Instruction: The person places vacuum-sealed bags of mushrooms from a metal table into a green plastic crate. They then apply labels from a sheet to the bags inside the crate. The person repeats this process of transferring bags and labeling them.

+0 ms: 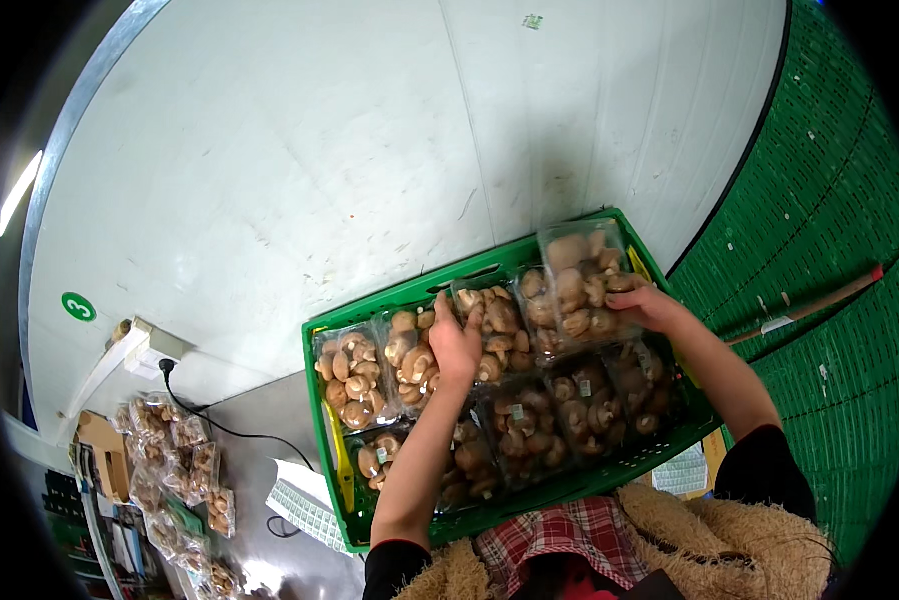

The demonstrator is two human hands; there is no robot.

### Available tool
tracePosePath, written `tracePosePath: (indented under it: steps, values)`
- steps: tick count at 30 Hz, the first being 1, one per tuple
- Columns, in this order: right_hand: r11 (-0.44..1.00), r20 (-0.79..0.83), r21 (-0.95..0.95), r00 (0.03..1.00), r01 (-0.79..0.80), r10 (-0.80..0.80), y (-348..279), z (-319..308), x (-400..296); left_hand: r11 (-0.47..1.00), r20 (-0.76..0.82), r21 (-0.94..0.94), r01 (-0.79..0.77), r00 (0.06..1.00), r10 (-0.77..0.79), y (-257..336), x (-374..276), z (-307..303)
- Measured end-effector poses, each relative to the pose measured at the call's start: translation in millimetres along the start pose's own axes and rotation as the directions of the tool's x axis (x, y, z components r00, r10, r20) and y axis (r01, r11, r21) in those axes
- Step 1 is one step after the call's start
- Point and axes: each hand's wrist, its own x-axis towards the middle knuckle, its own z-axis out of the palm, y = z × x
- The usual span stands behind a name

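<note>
A green plastic crate (430, 283) lies before me, packed with two rows of clear plastic packs of brown mushrooms. In its far right corner, my right hand (644, 304) grips the right side of one mushroom pack (573, 277). That pack is raised and tilted over the packs in the far row, partly covering one. My left hand (455, 341) rests among the far-row packs, thumb and fingers apart, between one mushroom pack (412, 360) and another mushroom pack (500, 319). Small labels show on several near-row packs, such as this mushroom pack (528, 431).
A white wall panel (344, 165) rises behind the crate. At left, bagged mushrooms (171, 457) lie on a metal table (254, 405) near a label sheet (307, 506) and a plugged-in black cable (232, 431). Green slatted plastic (817, 187) and a stick (809, 306) are at right.
</note>
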Motion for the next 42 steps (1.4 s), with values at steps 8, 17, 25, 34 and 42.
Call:
tracePosePath:
  steps: [8,17,25,34,42]
  values:
    - [0.951,-0.021,-0.292,0.994,0.1,-0.111,-7,-3,-11,0.665,0.431,0.275,-0.694,0.707,0.56,36,-34,18]
    - [0.868,-0.365,-0.495,0.897,0.038,-0.248,-26,-3,-34,0.601,0.487,0.44,-0.667,0.74,0.464,27,-40,21]
    - [-0.163,0.099,-0.986,0.713,-0.023,-0.694,-23,10,-18,0.565,0.492,0.421,-0.709,0.702,0.515,25,-43,10]
    - [0.224,-0.089,-0.971,0.752,0.079,-0.653,-53,-5,-15,0.359,0.445,0.429,-0.829,0.539,0.715,33,-43,54]
    - [0.053,-0.066,-0.998,0.756,-0.041,-0.651,-26,-1,-6,0.342,0.452,0.438,-0.831,0.533,0.716,16,-41,35]
